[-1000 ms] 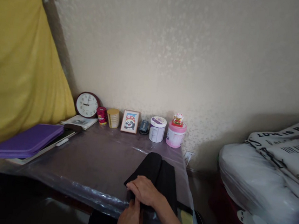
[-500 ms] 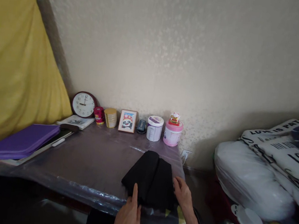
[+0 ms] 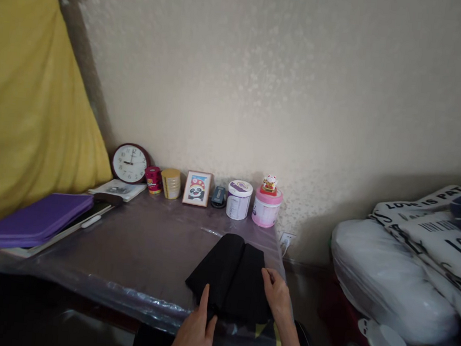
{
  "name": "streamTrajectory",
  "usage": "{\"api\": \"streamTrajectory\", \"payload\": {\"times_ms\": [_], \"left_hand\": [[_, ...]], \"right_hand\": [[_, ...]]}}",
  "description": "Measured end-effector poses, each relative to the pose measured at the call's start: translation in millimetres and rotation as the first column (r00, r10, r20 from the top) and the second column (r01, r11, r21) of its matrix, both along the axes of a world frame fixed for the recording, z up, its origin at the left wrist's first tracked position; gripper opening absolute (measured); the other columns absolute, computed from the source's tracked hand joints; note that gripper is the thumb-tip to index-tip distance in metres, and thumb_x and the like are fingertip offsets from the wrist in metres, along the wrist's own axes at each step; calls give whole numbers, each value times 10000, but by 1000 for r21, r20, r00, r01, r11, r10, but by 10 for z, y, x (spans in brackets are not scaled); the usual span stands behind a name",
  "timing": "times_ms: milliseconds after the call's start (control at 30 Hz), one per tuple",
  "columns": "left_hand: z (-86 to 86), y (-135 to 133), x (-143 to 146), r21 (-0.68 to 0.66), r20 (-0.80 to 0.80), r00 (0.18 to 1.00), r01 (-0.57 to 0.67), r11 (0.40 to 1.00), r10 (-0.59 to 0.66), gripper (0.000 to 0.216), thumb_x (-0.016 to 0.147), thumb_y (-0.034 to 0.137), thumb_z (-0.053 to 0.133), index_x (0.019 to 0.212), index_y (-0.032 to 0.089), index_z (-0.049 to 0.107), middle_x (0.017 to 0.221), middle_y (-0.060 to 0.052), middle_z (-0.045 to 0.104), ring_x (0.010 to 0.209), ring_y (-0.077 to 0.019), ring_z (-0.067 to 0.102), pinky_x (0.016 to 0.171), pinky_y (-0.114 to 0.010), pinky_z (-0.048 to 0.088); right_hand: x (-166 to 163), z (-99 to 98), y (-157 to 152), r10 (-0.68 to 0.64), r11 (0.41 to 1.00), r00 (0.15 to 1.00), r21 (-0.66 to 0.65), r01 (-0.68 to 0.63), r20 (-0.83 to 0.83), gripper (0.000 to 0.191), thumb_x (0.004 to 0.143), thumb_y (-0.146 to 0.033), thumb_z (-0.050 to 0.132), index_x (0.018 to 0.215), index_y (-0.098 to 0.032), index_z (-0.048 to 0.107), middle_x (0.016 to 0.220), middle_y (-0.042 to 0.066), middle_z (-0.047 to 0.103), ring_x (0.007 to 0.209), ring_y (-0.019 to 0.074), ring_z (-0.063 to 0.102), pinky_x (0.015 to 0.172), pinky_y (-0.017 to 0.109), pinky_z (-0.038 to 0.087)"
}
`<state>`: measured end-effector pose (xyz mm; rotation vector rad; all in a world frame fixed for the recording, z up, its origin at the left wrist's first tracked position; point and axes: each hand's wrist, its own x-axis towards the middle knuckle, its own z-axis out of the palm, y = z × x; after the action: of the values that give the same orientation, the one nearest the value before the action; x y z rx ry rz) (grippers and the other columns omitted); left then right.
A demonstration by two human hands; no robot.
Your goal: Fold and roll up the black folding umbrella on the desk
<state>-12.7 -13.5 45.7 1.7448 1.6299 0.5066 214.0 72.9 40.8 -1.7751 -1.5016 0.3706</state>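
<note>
A folded black cloth [image 3: 224, 273] lies at the front right of the table, with a seam or fold line running down its middle. My left hand [image 3: 194, 330] is at the cloth's near left edge, index finger stretched out over the fabric and thumb apart from it; its other fingers are mostly hidden. At the right edge of the cloth, my right hand [image 3: 276, 291] has its fingertips pinched together on the fabric. What kind of item the cloth is cannot be made out.
Plastic film covers the table [image 3: 146, 241]. Along the wall stand a clock [image 3: 130, 163], a panda picture frame [image 3: 197, 189], a white tub [image 3: 238, 201] and a pink tub [image 3: 266, 209] topped by a cat figurine [image 3: 269, 184]. A purple folder [image 3: 34, 219] lies left; a white bundle [image 3: 391, 281] sits right.
My right hand has moved slightly left and up, onto the cloth's right edge. My left hand has shifted a little left, its index finger still stretched out.
</note>
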Motion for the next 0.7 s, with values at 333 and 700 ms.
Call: {"api": "streamTrajectory", "payload": {"times_ms": [333, 700], "left_hand": [[-32, 26, -35, 4, 47, 999, -16, 1000, 16, 622, 862, 293, 294, 1383, 107, 10, 1260, -122, 488, 1104, -154, 505, 896, -226, 363], [-67, 46, -42, 31, 38, 999, -11, 999, 10, 612, 867, 282, 290, 1381, 83, 23, 1228, -127, 521, 1100, -157, 512, 894, -231, 366]], "right_hand": [[-53, -29, 177, 51, 992, 986, 125, -32, -157, 347, 737, -466, 449, 803, -184, 641, 772, 73, 677, 747, 227, 628, 689, 319, 466], [-389, 497, 227, 227, 973, 835, 151, -174, -500, 415, 709, -499, 528, 868, -137, 654, 820, 59, 675, 767, 206, 602, 673, 292, 468]]}}
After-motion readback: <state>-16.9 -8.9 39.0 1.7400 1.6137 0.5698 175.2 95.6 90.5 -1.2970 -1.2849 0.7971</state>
